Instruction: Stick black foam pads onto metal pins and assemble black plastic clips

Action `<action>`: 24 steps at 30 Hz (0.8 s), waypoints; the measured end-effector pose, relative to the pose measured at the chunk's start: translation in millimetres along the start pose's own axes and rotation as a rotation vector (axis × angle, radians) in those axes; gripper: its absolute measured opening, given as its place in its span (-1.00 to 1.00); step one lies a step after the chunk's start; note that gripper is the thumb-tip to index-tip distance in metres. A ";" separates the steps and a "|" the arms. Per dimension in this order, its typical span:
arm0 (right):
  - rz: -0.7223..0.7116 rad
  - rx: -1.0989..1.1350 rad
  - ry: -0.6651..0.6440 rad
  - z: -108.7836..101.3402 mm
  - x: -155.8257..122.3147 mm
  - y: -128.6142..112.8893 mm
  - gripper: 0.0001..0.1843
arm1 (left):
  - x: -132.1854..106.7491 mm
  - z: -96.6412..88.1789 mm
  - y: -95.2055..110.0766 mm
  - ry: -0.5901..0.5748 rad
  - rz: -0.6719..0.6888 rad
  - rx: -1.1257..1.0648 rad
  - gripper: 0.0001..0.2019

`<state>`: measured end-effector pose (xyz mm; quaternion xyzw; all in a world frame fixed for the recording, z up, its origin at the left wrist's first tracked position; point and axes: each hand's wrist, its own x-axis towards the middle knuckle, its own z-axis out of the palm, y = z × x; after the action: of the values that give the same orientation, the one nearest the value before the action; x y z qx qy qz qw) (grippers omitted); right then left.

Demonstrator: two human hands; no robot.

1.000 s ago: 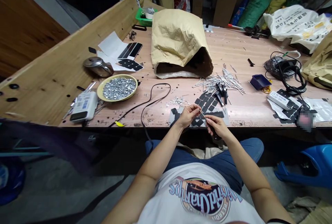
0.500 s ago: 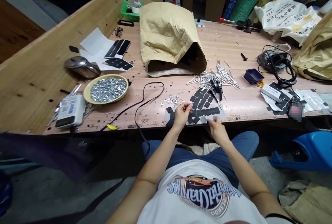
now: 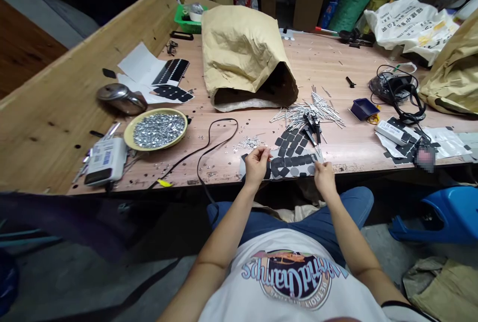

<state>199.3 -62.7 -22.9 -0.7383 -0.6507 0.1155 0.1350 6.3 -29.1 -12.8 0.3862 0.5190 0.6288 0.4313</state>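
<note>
A sheet of black rounded-square pads [image 3: 287,161] lies at the table's front edge between my hands. My left hand [image 3: 257,166] is closed over its left end, thumb and fingertips pressed together; anything between them is too small to make out. At the sheet's right end my right hand [image 3: 324,178] is pinched closed, its fingertips near the last pads, and what it grips cannot be made out. Just beyond the sheet, several black clip-like parts with metal rods [image 3: 310,127] rest against a pile of thin silver rods [image 3: 321,108]. Small metal nuts or rings [image 3: 249,143] are scattered beyond my left hand.
An open brown paper sack [image 3: 242,53] lies mid-table. To the left are a yellow bowl [image 3: 129,138] of small metal pieces, a white box-shaped device [image 3: 106,161] and a black strap [image 3: 199,155]. A dark blue tray [image 3: 365,109] and a black headset [image 3: 409,100] sit rightward.
My right hand has moved right and slightly away from me, from the sheet's front edge to its right end. My left hand has shifted a little left. The view has shifted slightly.
</note>
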 end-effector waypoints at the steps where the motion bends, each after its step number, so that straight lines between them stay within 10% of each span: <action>1: -0.063 0.034 -0.037 2.0 -0.2 -0.1 -0.62 | -0.2 0.0 0.5 0.003 -0.002 0.001 -0.72; 8: 0.029 0.023 -0.015 -0.6 3.2 -0.5 -0.61 | -1.9 -1.4 5.0 -0.018 0.031 0.034 -0.74; 17: -0.447 0.002 -0.380 -6.0 -47.3 -17.3 -0.66 | -3.5 -6.6 5.7 -0.023 0.032 0.071 -0.77; 24: -0.715 -0.325 -0.143 -45.6 78.6 3.7 -0.63 | 7.5 -22.9 0.8 0.062 0.069 0.173 -0.82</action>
<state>228.5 12.7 18.9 -0.4671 -0.8842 0.0082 0.0025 -17.7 -29.5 -15.4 0.4202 0.5708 0.6078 0.3582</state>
